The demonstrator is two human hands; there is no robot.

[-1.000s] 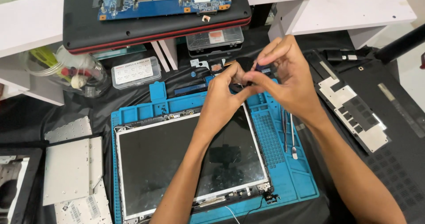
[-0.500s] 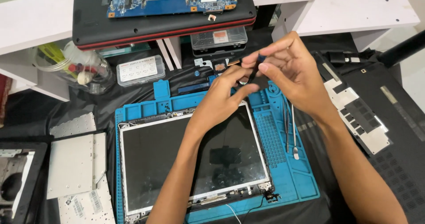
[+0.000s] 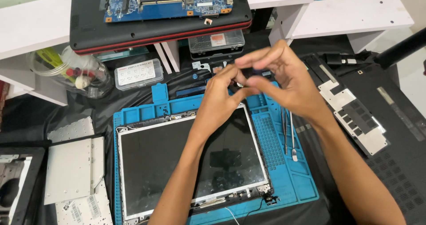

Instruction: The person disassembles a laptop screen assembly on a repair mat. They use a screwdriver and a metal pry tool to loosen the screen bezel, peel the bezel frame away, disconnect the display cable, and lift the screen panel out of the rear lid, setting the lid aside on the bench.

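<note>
My left hand [image 3: 219, 96] and my right hand [image 3: 286, 80] meet fingertip to fingertip above the top edge of a bare laptop screen panel [image 3: 191, 158]. Between the fingertips sits a small dark part [image 3: 254, 72], blurred and mostly hidden, and both hands pinch it. The panel lies flat on a blue work mat [image 3: 288, 180], with my left forearm across its middle. A thin metal tweezers [image 3: 290, 136] rests on the mat just below my right wrist.
An opened laptop base with a bare blue circuit board [image 3: 159, 11] sits on a white shelf behind. Two clear parts boxes [image 3: 137, 74] [image 3: 217, 43] and a plastic jar [image 3: 75, 69] stand at the back. A silver drive [image 3: 73, 169] lies left, metal-and-black cover pieces [image 3: 355, 114] right.
Both hands stay joined over the panel's top edge. The right fingers have spread and curled further over the left fingertips. The view has shifted a little.
</note>
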